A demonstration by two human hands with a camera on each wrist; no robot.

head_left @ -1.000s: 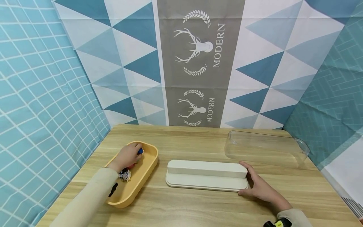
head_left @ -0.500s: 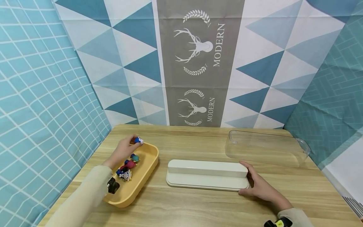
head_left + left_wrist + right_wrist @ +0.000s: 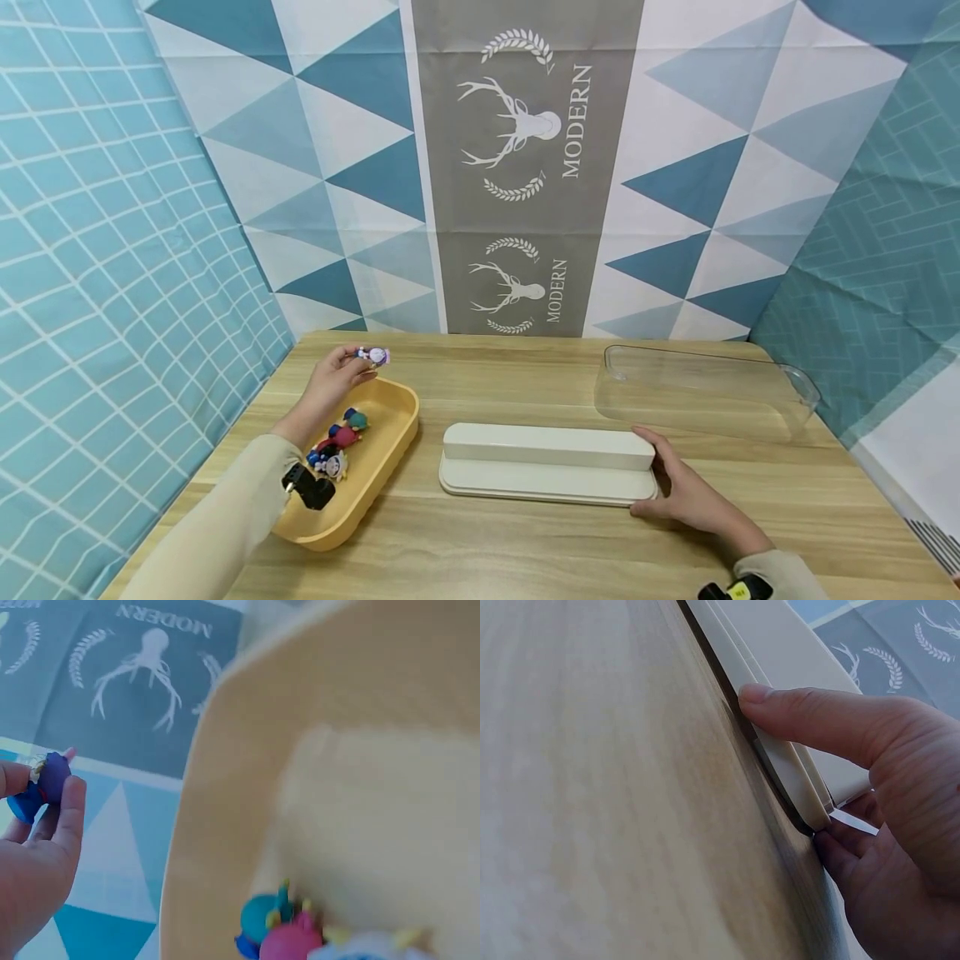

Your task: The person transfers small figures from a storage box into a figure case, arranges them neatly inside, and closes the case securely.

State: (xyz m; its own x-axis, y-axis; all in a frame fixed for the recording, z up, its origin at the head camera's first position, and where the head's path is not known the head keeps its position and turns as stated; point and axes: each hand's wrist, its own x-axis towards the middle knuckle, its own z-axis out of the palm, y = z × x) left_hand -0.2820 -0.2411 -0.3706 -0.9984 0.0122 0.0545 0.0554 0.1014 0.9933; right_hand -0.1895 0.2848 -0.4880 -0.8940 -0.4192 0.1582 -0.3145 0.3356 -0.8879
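My left hand (image 3: pixel 324 390) pinches a small toy figurine (image 3: pixel 375 357) just above the far left rim of a yellow tray (image 3: pixel 401 442). In the left wrist view the figurine (image 3: pixel 54 778) shows a purple head and a blue body between thumb and fingers. Inside the tray lie several more figurines, among them a green one (image 3: pixel 357 419), a pink one (image 3: pixel 345 436) and a white-headed one (image 3: pixel 334 467). With thumb in front and fingers behind, my right hand (image 3: pixel 686 490) grips the right end of a white stepped stand (image 3: pixel 547 478).
A clear plastic cover (image 3: pixel 697 392) rests at the back right of the wooden table (image 3: pixel 540 550). Patterned cloth (image 3: pixel 510 208) hangs behind the table's far edge, and blue tiled cloth (image 3: pixel 112 292) borders the left side.
My left hand has come up out of the tray with a figurine, moving it toward the table's back and turning it on the way. My right hand and the stand have stayed put.
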